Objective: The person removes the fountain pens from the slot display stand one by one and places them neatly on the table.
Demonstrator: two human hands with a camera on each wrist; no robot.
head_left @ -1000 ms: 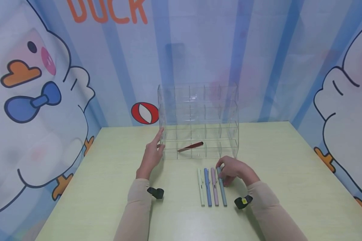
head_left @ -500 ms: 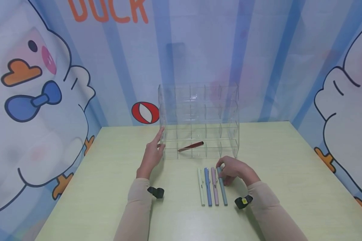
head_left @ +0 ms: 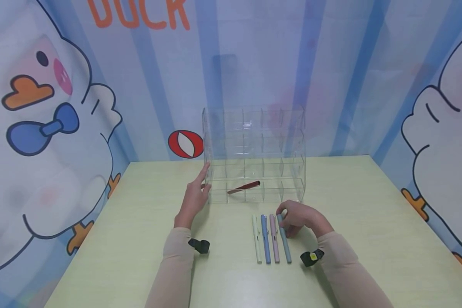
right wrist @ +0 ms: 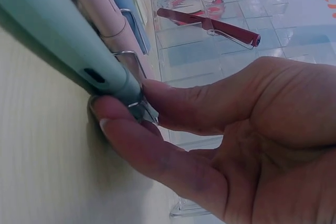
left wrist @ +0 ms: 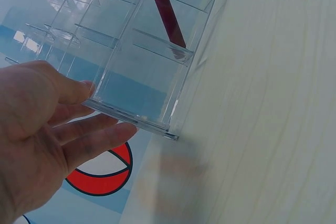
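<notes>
A clear plastic rack (head_left: 254, 160) with rows of compartments stands on the table. My left hand (head_left: 194, 199) holds its left side; in the left wrist view the thumb lies at the panel's edge and the fingers (left wrist: 100, 140) on its outer face. Inside the bottom row a dark red pen (head_left: 244, 187) lies slanted across the dividers. My right hand (head_left: 298, 216) pinches the upper, clip end of a teal pen (head_left: 285, 246) between thumb and fingers, the pen still lying along the table. Left of it lie a pink pen (head_left: 274, 244), a blue pen (head_left: 266, 244) and a pale green pen (head_left: 256, 244).
The pale wooden table (head_left: 131, 256) ends at a blue striped backdrop (head_left: 254, 64) with printed cartoon ducks. The pens lie side by side, close together, in front of the rack. A small black camera (head_left: 312, 257) is worn on my right wrist.
The teal pen's lower end has shifted very slightly to the right, away from the pink pen. Both hands keep nearly the same place.
</notes>
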